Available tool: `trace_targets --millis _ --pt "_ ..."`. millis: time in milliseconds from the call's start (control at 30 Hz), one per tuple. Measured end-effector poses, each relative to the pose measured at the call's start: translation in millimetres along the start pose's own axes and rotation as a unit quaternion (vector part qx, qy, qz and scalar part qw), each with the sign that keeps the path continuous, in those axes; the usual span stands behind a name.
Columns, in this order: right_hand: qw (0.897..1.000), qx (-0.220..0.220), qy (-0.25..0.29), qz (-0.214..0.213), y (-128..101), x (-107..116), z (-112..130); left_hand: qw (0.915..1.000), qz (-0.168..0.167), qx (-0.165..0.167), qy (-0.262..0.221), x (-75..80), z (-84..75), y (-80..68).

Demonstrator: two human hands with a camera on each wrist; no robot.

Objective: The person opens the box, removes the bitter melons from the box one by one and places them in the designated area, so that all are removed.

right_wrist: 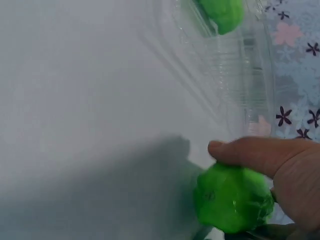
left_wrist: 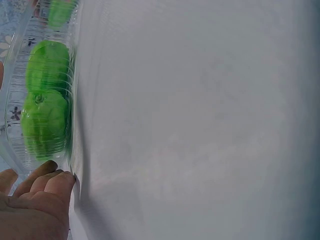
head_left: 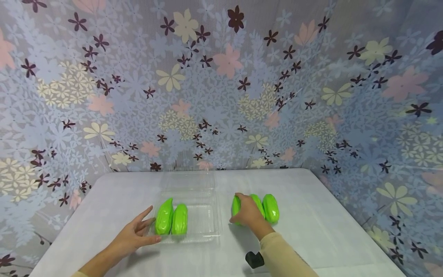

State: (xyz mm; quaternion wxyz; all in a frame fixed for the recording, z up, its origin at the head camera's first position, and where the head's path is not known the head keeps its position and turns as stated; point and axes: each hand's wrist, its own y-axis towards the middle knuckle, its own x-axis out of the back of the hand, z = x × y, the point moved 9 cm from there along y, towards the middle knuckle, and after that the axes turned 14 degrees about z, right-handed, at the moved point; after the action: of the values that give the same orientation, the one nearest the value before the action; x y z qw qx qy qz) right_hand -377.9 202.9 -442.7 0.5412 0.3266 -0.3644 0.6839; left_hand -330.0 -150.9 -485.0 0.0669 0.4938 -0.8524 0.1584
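Two glossy green lobed vegetable-like pieces, a pointed one [head_left: 164, 218] and a rounder one [head_left: 179, 220], lie side by side in the left part of a clear plastic container [head_left: 219, 219]. My left hand [head_left: 133, 234] rests at the container's left end, thumb by the front corner and fingers loosely extended. In the left wrist view, its fingertips [left_wrist: 60, 182] meet the container's end. My right hand [head_left: 250, 212] grips another green piece [right_wrist: 232, 197] between thumb and fingers, right of the container. Two more green pieces, one partly hidden [head_left: 257, 202] and one in full view [head_left: 271, 208], lie beside that hand.
The container's clear lid [head_left: 188, 180] is folded back towards the rear. Everything lies on a table with a white cover [head_left: 332, 238]. A black object [head_left: 254, 260] shows beside the right sleeve. Flower-patterned curtain [head_left: 221, 96] hangs behind and along the right side.
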Motion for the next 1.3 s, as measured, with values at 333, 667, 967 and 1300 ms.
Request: trace_targets --millis 333,667,967,1300 --pt "0.993 -0.006 -0.116 0.015 -4 0 7 0.9999 0.002 -0.002 -0.011 -0.2 -0.3 -0.7" --pt "0.99 0.0 -0.138 0.008 -2 -1 7 0.9999 0.004 -0.003 -0.01 -0.5 -1.0 1.2" --pt "0.995 0.031 -0.052 -0.082 -7 19 14 0.9998 0.008 -0.008 -0.014 -0.9 -1.4 3.1" --pt "0.979 0.09 0.163 -0.084 -10 23 34 0.9999 -0.002 0.009 0.007 2.0 4.0 2.0"
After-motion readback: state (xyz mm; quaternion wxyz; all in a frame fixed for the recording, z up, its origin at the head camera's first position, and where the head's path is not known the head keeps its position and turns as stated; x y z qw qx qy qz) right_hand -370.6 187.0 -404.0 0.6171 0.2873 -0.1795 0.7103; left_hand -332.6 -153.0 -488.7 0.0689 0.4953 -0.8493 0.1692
